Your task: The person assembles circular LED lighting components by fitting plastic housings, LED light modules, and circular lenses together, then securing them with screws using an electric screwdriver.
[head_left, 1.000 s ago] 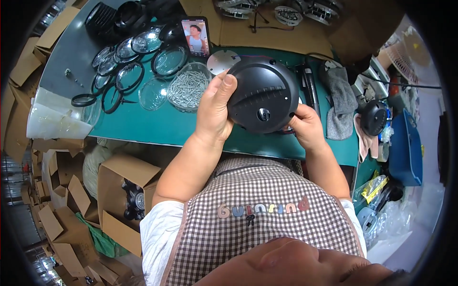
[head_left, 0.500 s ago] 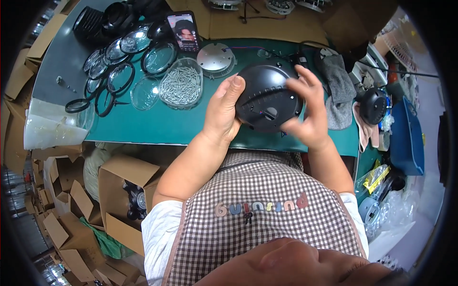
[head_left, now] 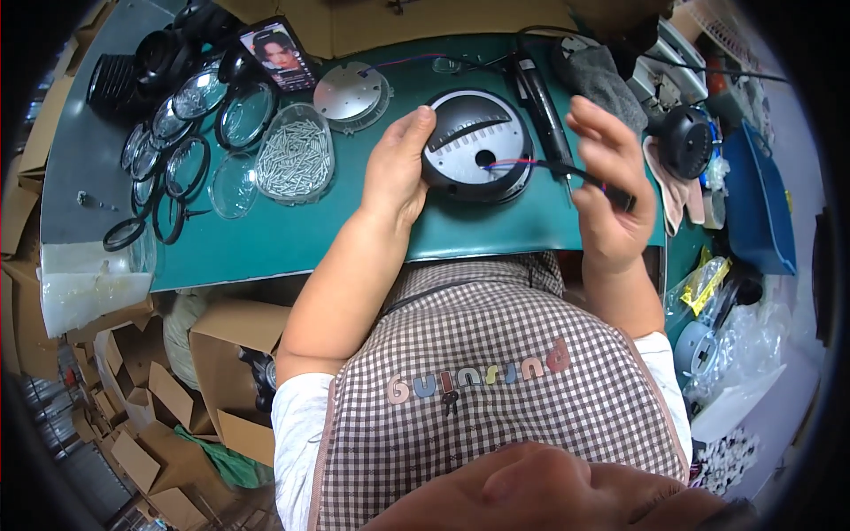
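A round black housing (head_left: 460, 113) with a grey-silver slotted face is tilted above the green bench in my left hand (head_left: 398, 159). My left fingers are closed round its left edge, with the thumb on the rim. Red and blue wires come out of its round centre hole into a black-sleeved cable (head_left: 560, 166). That cable runs right to my right hand (head_left: 613, 190), crossing between the thumb and fingers towards the palm. Those fingers are spread apart and slightly blurred; no grip on the cable shows. Behind the cable lies a slim black electric screwdriver (head_left: 542, 106).
A clear tub of screws (head_left: 296, 155) and a silver disc (head_left: 350, 96) are left of the housing. Several black-rimmed clear lenses (head_left: 188, 165) and a propped phone (head_left: 277, 57) stand farther left. A grey cloth (head_left: 606, 84) and blue bin (head_left: 757, 199) are at right.
The housing has turned from its smooth black side to its silver face, showing the wires. My right hand has moved right, off the housing. The view has shifted slightly.
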